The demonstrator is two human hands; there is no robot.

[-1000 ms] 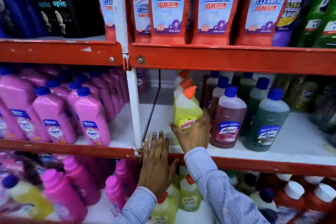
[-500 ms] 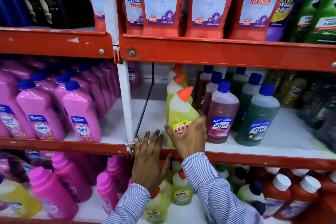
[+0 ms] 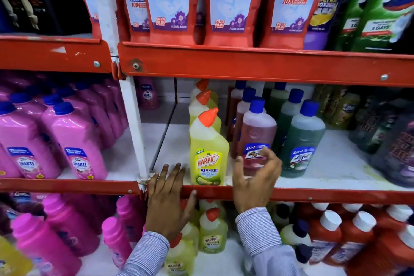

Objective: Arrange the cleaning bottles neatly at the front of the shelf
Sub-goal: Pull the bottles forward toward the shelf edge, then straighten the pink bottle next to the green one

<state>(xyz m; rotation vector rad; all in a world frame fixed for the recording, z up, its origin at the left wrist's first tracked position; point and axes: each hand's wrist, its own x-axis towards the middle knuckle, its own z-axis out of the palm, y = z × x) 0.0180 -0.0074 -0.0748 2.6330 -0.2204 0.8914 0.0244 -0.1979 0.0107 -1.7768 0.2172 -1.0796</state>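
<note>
Facing up the yellow Harpic bottle (image 3: 208, 152) at the shelf's red front lip (image 3: 313, 195).

The bottle stood upright right behind the lip. To its right, the right hand (image 3: 255, 177) hovered with fingers loosely spread and curled, holding nothing, just in front of the reddish Lizol bottle (image 3: 257, 134). To its left, the left hand (image 3: 167, 204) lay flat and spread over the lip. A quick grab could likely knock the tall, narrow Lizol into the green one (image 3: 300, 141) beside it. Bare white shelf lay open left of the Harpic bottle, up to the white upright (image 3: 134, 123).
</note>
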